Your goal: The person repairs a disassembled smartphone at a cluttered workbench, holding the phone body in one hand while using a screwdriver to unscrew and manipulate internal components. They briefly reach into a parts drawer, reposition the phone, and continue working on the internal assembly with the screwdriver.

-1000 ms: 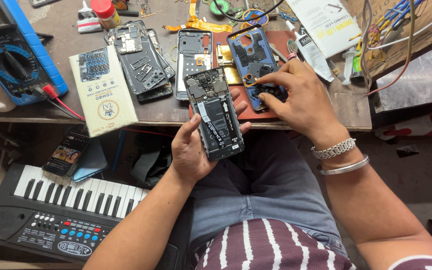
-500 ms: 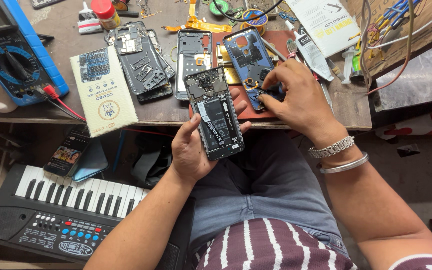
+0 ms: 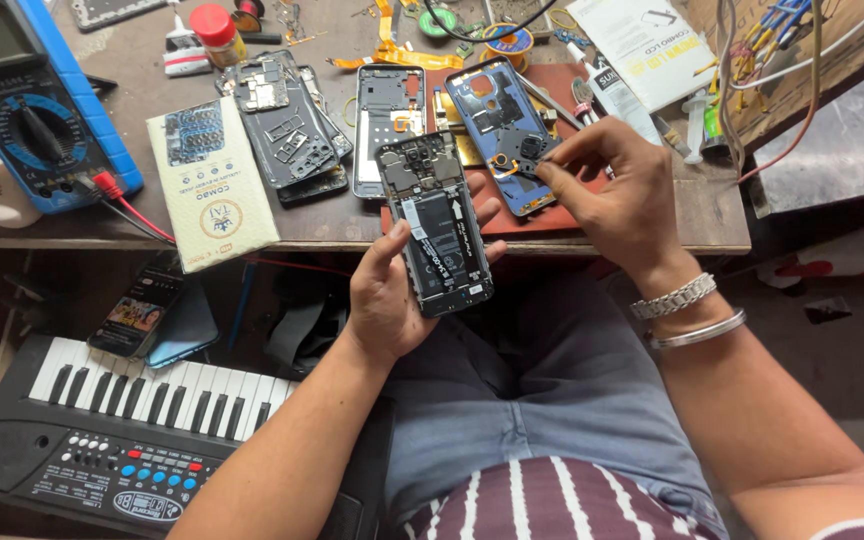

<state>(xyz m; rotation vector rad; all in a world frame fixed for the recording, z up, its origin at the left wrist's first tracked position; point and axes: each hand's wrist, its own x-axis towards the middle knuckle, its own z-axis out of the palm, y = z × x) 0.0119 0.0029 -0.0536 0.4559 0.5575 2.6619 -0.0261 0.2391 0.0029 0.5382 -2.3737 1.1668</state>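
A: What's the bench like?

B: A cluttered brown wooden worktop (image 3: 72,232); blue multimeter (image 3: 27,110) far left, cream flat box (image 3: 210,185) overhanging the near edge.

A: And the hands?

B: The left hand (image 3: 392,295) cradles an opened black phone (image 3: 434,222) past the edge, fingers wrapped round it. The right hand (image 3: 622,195) pinches a small dark cover plate (image 3: 524,150) over the blue phone shell (image 3: 497,125).
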